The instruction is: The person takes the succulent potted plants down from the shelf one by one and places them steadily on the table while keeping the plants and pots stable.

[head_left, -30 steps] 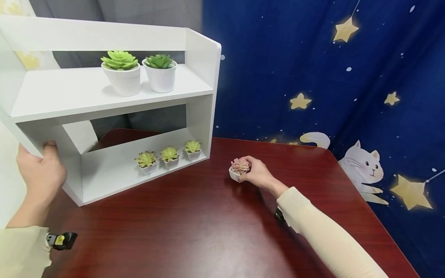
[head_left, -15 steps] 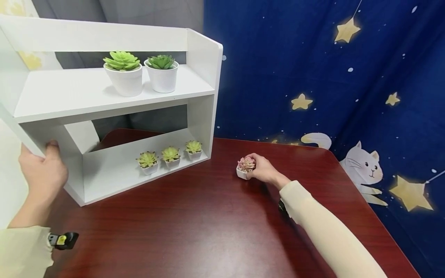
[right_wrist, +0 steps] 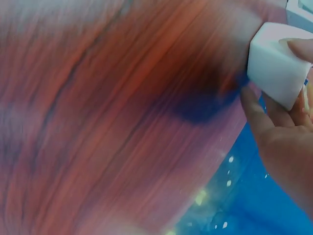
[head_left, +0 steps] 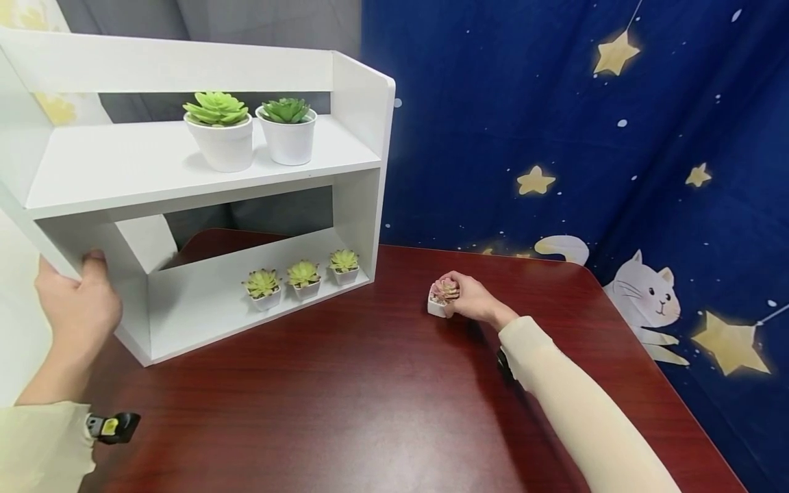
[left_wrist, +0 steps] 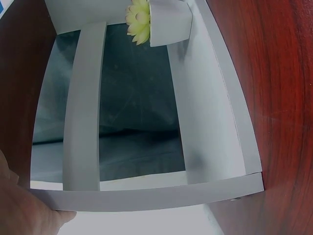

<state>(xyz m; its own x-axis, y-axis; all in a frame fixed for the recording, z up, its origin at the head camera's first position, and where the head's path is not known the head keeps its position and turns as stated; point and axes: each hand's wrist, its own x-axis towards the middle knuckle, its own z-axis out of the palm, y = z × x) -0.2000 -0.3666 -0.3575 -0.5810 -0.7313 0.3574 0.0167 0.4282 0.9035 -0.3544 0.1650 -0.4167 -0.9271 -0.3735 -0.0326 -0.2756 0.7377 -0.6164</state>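
My right hand (head_left: 473, 299) pinches a small white pot holding a pink succulent (head_left: 444, 291), low over the red-brown table right of the shelf. In the right wrist view the white pot (right_wrist: 279, 63) sits between thumb and fingers. My left hand (head_left: 80, 301) grips the left side panel of a white two-tier shelf (head_left: 203, 198), thumb on its inner face. On the lower tier stand three small yellow-green succulents (head_left: 263, 286), (head_left: 304, 277), (head_left: 344, 265) in square white pots. The upper tier bears a light green succulent (head_left: 218, 130) and a dark green succulent (head_left: 287, 130) in round white pots.
The shelf stands on the red-brown table (head_left: 345, 397). Beyond the table's far edge hangs a blue curtain (head_left: 493, 123) with stars and a cat print. A grey curtain (head_left: 265, 27) is behind the shelf.
My right hand has moved the pink succulent to the right, a little away from the shelf. The left hand keeps its grip, and the shelf's plants stay put.
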